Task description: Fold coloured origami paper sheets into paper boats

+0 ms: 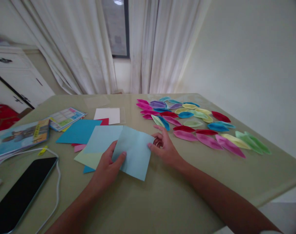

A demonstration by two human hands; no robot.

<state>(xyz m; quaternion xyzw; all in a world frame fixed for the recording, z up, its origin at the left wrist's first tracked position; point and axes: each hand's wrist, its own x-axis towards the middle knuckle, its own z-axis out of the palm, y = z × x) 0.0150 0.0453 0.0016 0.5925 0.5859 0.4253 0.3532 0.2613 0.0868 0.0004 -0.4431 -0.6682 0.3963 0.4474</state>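
A light blue sheet of paper (135,152) is held up over the table between both hands. My left hand (111,159) grips its left edge, thumb on the front face and fingers behind. At the upper right edge, my right hand (164,144) pinches the sheet between thumb and fingers. Behind my left hand lies a loose stack of coloured paper, with a pale blue sheet (101,138), a pale green sheet (88,158) and a darker blue sheet (77,131). Many folded paper petals (184,135) in several colours are spread beyond my right hand.
A phone (23,195) and a white cable (57,182) lie at the near left. Booklets (21,138) sit behind them. White paper (107,115) in a clear sleeve rests near the table's (174,201) middle back. Curtains (89,48) hang beyond the far edge.
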